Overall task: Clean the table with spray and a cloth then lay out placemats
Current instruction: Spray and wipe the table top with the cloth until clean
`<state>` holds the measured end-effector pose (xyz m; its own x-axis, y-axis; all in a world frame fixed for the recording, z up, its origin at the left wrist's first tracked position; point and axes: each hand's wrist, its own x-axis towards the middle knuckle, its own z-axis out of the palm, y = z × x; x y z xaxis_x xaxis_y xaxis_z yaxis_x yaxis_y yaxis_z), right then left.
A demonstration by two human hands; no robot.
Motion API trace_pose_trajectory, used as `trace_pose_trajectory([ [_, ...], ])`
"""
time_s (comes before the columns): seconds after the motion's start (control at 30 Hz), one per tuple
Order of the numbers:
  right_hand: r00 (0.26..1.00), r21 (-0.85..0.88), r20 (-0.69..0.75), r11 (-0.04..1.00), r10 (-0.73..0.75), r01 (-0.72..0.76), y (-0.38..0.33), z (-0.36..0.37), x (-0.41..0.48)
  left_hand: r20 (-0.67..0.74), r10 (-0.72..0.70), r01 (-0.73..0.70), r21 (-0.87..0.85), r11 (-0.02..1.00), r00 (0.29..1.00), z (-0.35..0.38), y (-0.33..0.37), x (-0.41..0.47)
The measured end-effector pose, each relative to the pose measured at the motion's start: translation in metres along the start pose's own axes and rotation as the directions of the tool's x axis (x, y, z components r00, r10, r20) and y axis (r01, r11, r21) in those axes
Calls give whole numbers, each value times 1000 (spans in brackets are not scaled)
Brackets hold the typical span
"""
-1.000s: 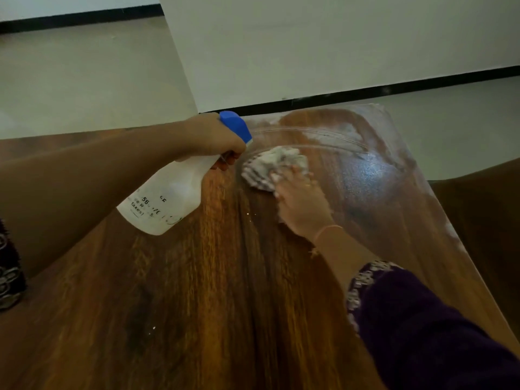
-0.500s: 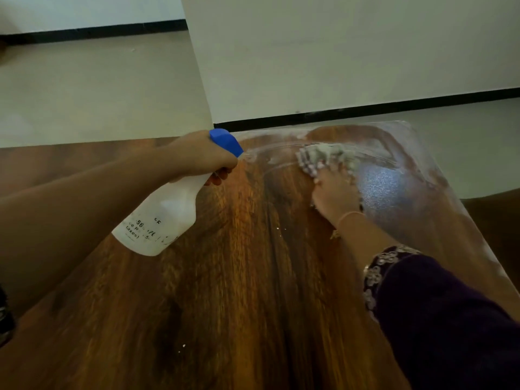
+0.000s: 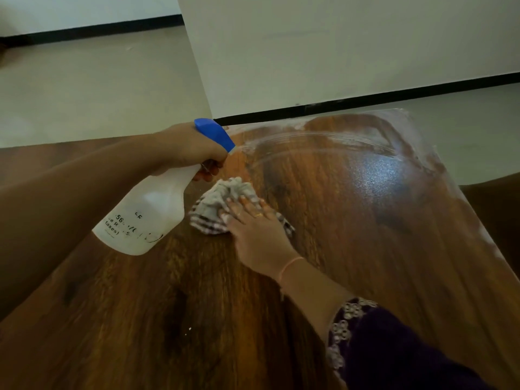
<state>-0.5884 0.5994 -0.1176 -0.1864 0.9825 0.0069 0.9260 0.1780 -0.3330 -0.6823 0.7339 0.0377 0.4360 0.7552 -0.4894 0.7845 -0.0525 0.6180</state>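
My left hand (image 3: pixel 188 147) is curled tight around the neck of a white spray bottle (image 3: pixel 149 212) with a blue nozzle, held tilted above the wooden table (image 3: pixel 351 263), nozzle pointing toward the far edge. My right hand (image 3: pixel 259 237) lies flat with fingers straight and spread, pressing a crumpled checked cloth (image 3: pixel 219 201) onto the tabletop just below the bottle's neck. Wet, curved streaks (image 3: pixel 309 137) shine near the table's far corner.
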Motion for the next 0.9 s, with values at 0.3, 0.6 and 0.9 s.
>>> trace_pose_trajectory([
  [0.3,766,35,-141,777,627,-629,123,-44,-33,-8,-25,25,-6,1000,1000,-5,-31,-19],
  [0.6,863,919,69,304,500,-250,30,-60,-16,-93,-85,70,-153,986,992,-25,-65,-41],
  [0.9,827,733,546,-403,-133,-548,-79,-30,-42,-95,-311,290,-186,939,945,-67,-111,-66],
])
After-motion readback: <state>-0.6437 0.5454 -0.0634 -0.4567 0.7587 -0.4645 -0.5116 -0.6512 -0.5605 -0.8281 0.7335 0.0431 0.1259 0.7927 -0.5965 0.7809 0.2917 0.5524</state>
